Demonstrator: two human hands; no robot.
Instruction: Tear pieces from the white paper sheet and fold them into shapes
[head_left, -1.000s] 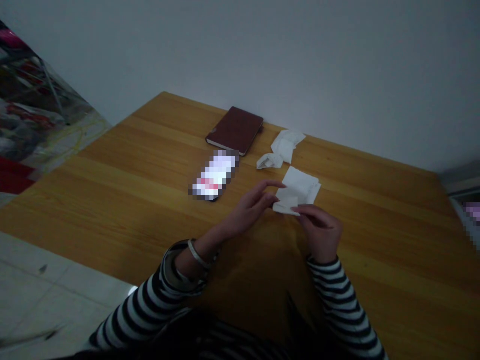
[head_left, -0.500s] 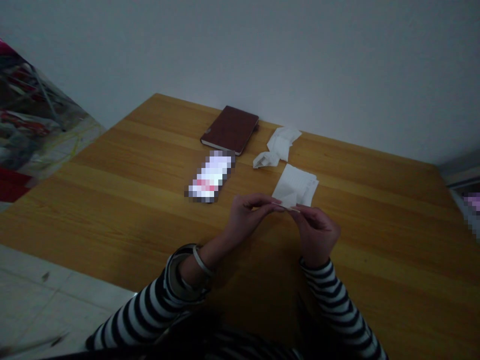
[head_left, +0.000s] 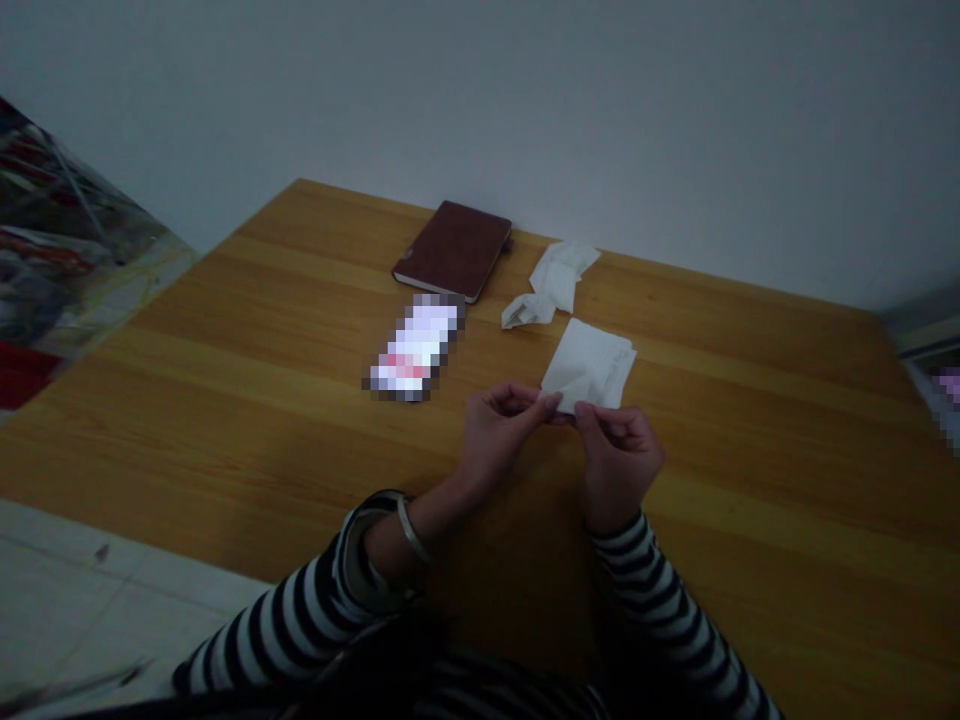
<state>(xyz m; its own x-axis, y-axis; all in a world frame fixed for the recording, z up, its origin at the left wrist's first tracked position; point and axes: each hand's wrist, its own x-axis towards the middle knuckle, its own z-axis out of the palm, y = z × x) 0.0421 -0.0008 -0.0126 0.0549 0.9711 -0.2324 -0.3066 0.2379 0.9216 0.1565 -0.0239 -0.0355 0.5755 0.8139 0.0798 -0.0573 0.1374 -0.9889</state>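
Between my two hands is a small piece of white paper (head_left: 568, 397), pinched near its lower edge. My left hand (head_left: 496, 432) grips its left side with thumb and fingertips. On the right side, my right hand (head_left: 619, 456) pinches it in the same way, thumb on top. Just beyond lies a small pile of white lined sheets (head_left: 589, 350), partly covered by the held paper. How the held piece is folded is hard to make out against the pile.
Crumpled white paper pieces (head_left: 556, 277) lie farther back, near the wall. A brown notebook (head_left: 456, 248) is to their left, with a phone (head_left: 417, 346), its screen lit and blurred, in front of it. All rest on a wooden table (head_left: 225, 400).
The held paper has tilted, and both thumbs now press on its near face. My right hand has shifted slightly left. The whole view has moved a little.
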